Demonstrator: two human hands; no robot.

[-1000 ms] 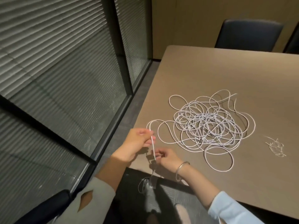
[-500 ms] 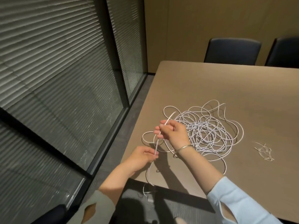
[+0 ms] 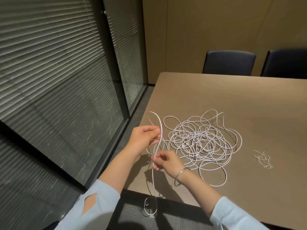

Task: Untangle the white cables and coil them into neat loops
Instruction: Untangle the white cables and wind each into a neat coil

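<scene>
A tangled heap of white cable (image 3: 199, 141) lies on the brown table (image 3: 232, 100) near its left front corner. My left hand (image 3: 144, 136) is raised above the table's left edge and pinches a strand that arches up in a loop over its fingers. My right hand (image 3: 164, 161), a metal bangle on its wrist, pinches the same strand lower down, just in front of the heap. From my right hand the strand hangs over the table's front edge, and its end curls below at the floor.
A small knot of thin pale ties (image 3: 264, 159) lies on the table right of the heap. Two dark chairs (image 3: 229, 63) stand at the far side. A glass wall with blinds (image 3: 58, 80) runs close along the left.
My left hand rose from the table's front edge to above the heap's left side, lifting a loop. My right hand dropped from up high to a lower grip on the strand.
</scene>
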